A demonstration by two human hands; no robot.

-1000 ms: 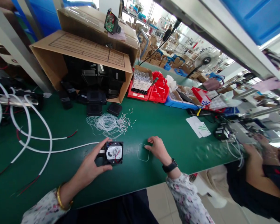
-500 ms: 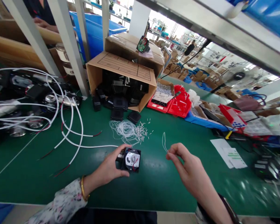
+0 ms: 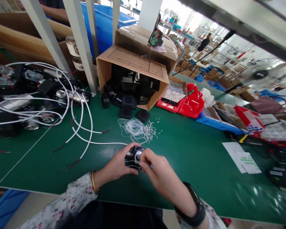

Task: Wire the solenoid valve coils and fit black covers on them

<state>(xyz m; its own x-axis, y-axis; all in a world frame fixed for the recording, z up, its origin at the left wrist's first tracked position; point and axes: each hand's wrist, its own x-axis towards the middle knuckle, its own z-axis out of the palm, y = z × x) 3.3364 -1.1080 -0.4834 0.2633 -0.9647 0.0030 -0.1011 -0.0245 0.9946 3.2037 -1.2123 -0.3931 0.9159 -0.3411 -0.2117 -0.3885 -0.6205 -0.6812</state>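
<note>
My left hand [image 3: 116, 163] grips a small black square housing [image 3: 130, 154] with a silver plate in its face, thumb and fingers around its left side. A white cable runs from the housing to the left. Over that face, my right hand [image 3: 160, 168] pinches a thin whitish loop [image 3: 131, 165], part of which lies across the housing. The right fingertips cover the housing's right side. Just beyond the hands lie a tangled heap of similar clear loops [image 3: 131, 127] and a scatter of small screws [image 3: 150, 130].
A cardboard box [image 3: 131, 60] on its side spills black plastic parts [image 3: 126, 101] toward me. White cables [image 3: 89, 111] and metal-and-black units crowd the left. Red trays [image 3: 169, 106] and a blue tray [image 3: 215, 123] line the back right. Papers [image 3: 243, 157] lie at right.
My right hand has moved left with the loop, from open table to the housing. The loop now lies partly across the housing, which my left hand still grips. The whole view has shifted slightly.
</note>
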